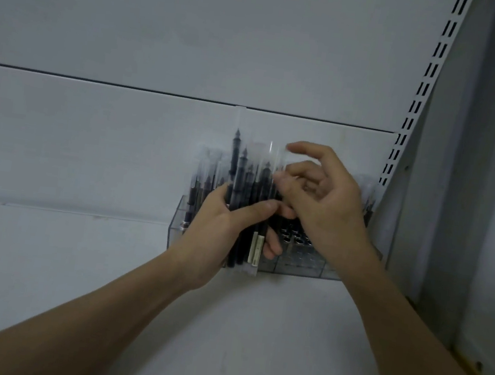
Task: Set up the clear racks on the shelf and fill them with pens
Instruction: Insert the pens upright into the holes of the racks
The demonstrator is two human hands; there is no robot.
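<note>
My left hand (222, 231) is gripping a bundle of pens (248, 206) upright, thumb curled across the dark barrels, clear caps pointing up. My right hand (322, 202) is hovering at the bundle's top, fingers loosely curled by the caps; motion blur is hiding whether they are pinching one. Behind my hands the clear rack (299, 260) is sitting on the white shelf (238, 326) against the back panel (120, 146). Pens are standing in its left compartment (196, 187) and at its right end (366, 198); the middle shows open sockets.

Left hand (223, 225) grips with curled fingers; right hand (323, 196) raised, fingers loosely bent.
</note>
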